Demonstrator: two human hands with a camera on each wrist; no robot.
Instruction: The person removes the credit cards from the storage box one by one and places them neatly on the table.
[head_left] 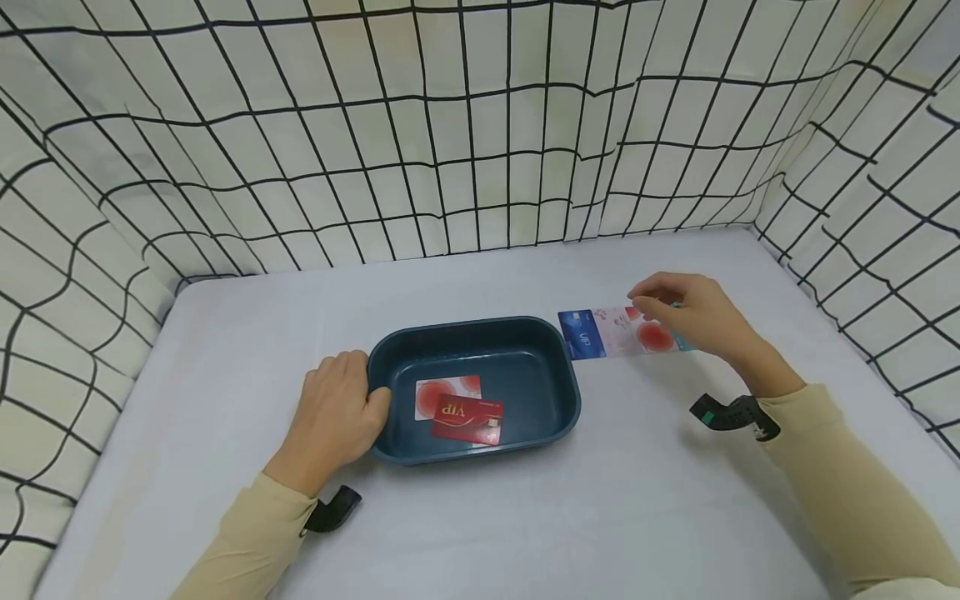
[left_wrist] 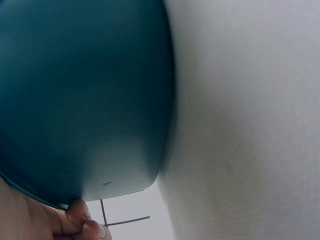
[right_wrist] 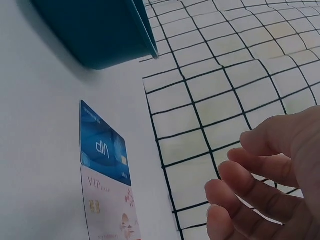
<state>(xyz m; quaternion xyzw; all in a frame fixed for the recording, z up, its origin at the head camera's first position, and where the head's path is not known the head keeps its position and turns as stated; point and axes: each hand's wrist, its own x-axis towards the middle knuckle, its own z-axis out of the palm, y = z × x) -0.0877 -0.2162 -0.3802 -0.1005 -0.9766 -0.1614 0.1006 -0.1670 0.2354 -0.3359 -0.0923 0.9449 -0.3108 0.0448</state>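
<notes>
My left hand [head_left: 333,417] grips the left end of a dark teal plastic basin [head_left: 480,329], its thumb over the rim. In the left wrist view, curled fingertips [left_wrist: 92,230] show beside the basin's wall [left_wrist: 85,100]. Inside the basin, a red VIP card [head_left: 468,421] overlaps a white card with red circles [head_left: 426,398]. My right hand [head_left: 697,312] hovers over the right end of a row of cards, fingers loosely bent around nothing. The row includes a blue card [right_wrist: 102,145], a pale pink VIP card [right_wrist: 107,205] and one with a red circle [head_left: 655,336]; the hand partly hides a teal-edged card [head_left: 684,342].
White cloth covers the table [head_left: 480,525]. Black grid netting [head_left: 472,167] over pale sheeting stands along the back and both sides. A black strap device sits at each wrist, one by the left sleeve [head_left: 247,533] and one by the right sleeve [head_left: 847,475].
</notes>
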